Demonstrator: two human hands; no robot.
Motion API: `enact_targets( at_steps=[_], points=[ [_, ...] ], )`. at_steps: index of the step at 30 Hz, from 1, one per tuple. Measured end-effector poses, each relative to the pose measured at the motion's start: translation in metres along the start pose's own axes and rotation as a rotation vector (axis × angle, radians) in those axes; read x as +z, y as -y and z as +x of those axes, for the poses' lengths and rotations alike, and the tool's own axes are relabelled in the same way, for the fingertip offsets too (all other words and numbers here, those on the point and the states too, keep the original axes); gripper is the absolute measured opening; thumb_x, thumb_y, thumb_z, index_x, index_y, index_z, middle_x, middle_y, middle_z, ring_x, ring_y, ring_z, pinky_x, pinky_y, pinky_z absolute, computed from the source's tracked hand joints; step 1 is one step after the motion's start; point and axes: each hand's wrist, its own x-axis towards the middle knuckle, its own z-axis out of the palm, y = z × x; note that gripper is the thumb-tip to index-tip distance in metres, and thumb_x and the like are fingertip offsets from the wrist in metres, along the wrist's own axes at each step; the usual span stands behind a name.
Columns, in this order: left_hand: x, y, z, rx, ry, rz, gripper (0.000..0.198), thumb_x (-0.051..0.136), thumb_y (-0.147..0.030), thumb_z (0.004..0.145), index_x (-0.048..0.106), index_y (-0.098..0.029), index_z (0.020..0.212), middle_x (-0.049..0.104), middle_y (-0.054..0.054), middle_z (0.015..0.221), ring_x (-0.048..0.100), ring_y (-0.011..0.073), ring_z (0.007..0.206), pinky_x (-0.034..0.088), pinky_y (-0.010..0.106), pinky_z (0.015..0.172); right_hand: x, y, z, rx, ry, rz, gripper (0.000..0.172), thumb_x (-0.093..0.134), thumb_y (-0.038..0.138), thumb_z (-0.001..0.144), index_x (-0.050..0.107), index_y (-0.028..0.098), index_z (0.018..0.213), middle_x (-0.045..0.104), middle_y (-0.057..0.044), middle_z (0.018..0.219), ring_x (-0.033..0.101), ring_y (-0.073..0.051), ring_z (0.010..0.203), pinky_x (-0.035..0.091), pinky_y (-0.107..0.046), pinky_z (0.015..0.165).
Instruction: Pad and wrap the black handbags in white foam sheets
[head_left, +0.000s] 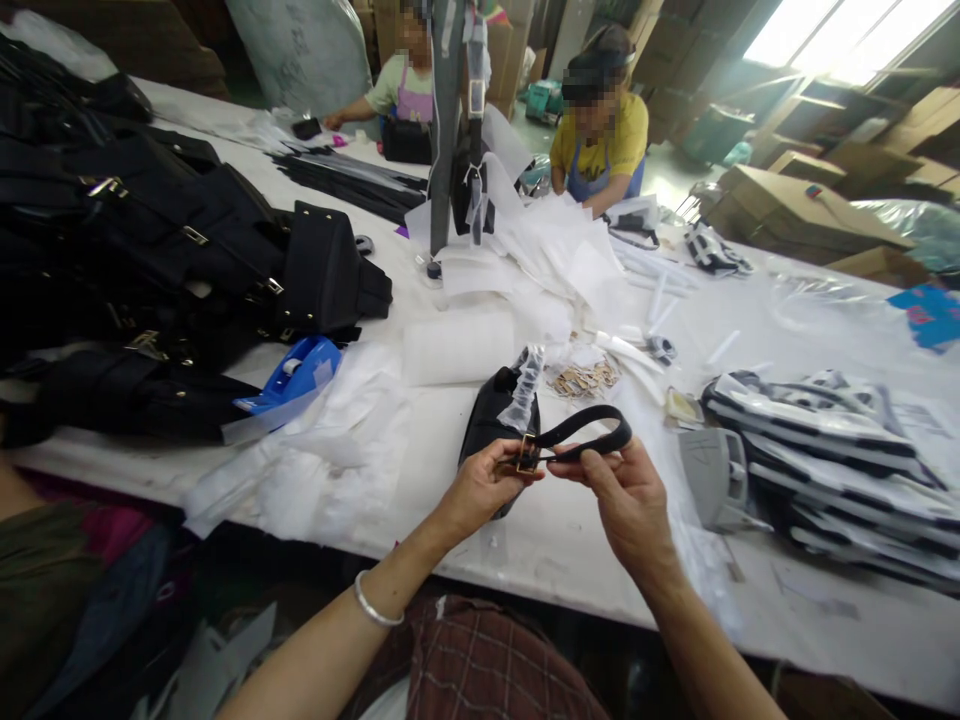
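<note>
My left hand (484, 492) pinches a gold-coloured buckle (528, 453) at the end of a black strap (592, 415). The strap bends up into a loop, and my right hand (628, 487) grips its other side between thumb and fingers. Just behind my left hand a small black bag (487, 408) sits on the white table (435, 420), partly hidden by that hand. Crinkled clear plastic (524, 385) lies over the bag's top. A pile of small gold-coloured metal pieces (585, 379) is on the table past the strap.
Black bags (187, 230) are heaped at left, near a blue tape dispenser (294, 375). A grey tape dispenser (709, 470) stands beside stacked wrapped bags (817, 470) at right. White sheets (555, 250) and a grey post (445, 130) lie ahead. Two people (604, 130) work across the table.
</note>
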Motion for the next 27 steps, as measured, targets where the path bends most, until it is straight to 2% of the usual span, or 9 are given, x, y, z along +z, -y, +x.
enact_targets(
  at_steps=[7, 12, 17, 22, 24, 27],
  points=[
    [0.000, -0.002, 0.003, -0.040, -0.081, -0.081, 0.048, 0.084, -0.040, 0.067, 0.063, -0.014, 0.102, 0.072, 0.009, 0.103, 0.072, 0.0238, 0.091, 0.055, 0.036, 0.088, 0.000, 0.009, 0.001, -0.086, -0.103, -0.051, 0.031, 0.073, 0.041, 0.079, 0.053, 0.023, 0.094, 0.073, -0.001, 0.080, 0.072, -0.020, 0.067, 0.063, -0.041, 0.071],
    [-0.002, -0.004, 0.003, -0.060, -0.101, -0.086, 0.052, 0.086, -0.039, 0.064, 0.062, -0.014, 0.104, 0.072, 0.009, 0.102, 0.072, 0.0226, 0.088, 0.057, 0.034, 0.083, -0.001, 0.016, 0.000, -0.109, -0.042, -0.192, 0.031, 0.080, 0.036, 0.070, 0.062, 0.021, 0.090, 0.073, -0.004, 0.086, 0.071, -0.022, 0.081, 0.060, -0.039, 0.078],
    [-0.002, -0.001, 0.003, -0.062, -0.103, -0.072, 0.053, 0.085, -0.041, 0.064, 0.063, -0.014, 0.104, 0.072, 0.007, 0.098, 0.072, 0.0211, 0.082, 0.057, 0.033, 0.078, -0.004, 0.016, -0.003, -0.138, -0.027, -0.440, 0.023, 0.075, 0.039, 0.075, 0.068, 0.021, 0.087, 0.073, -0.003, 0.079, 0.069, -0.021, 0.073, 0.058, -0.036, 0.070],
    [-0.002, 0.003, 0.003, -0.048, -0.089, -0.046, 0.049, 0.085, -0.037, 0.065, 0.064, -0.016, 0.103, 0.072, 0.005, 0.097, 0.071, 0.0195, 0.084, 0.055, 0.032, 0.082, -0.001, 0.014, -0.006, -0.154, 0.017, -0.409, 0.023, 0.064, 0.039, 0.085, 0.062, 0.022, 0.101, 0.074, -0.004, 0.082, 0.072, -0.021, 0.071, 0.059, -0.034, 0.067],
    [-0.003, 0.005, 0.002, -0.035, -0.070, -0.005, 0.045, 0.083, -0.035, 0.068, 0.064, -0.017, 0.104, 0.072, 0.004, 0.096, 0.070, 0.0189, 0.085, 0.053, 0.031, 0.083, 0.002, 0.012, -0.007, -0.178, 0.057, -0.444, 0.021, 0.063, 0.037, 0.085, 0.062, 0.023, 0.101, 0.075, -0.004, 0.087, 0.072, -0.021, 0.073, 0.058, -0.032, 0.067],
    [-0.003, 0.005, 0.000, 0.017, -0.065, 0.141, 0.034, 0.079, -0.034, 0.072, 0.066, -0.017, 0.097, 0.071, 0.001, 0.086, 0.067, 0.0172, 0.081, 0.050, 0.026, 0.077, 0.009, 0.008, -0.007, -0.200, 0.087, -0.483, 0.019, 0.067, 0.034, 0.082, 0.063, 0.025, 0.098, 0.074, -0.003, 0.085, 0.071, -0.020, 0.073, 0.056, -0.031, 0.065]
  ],
)
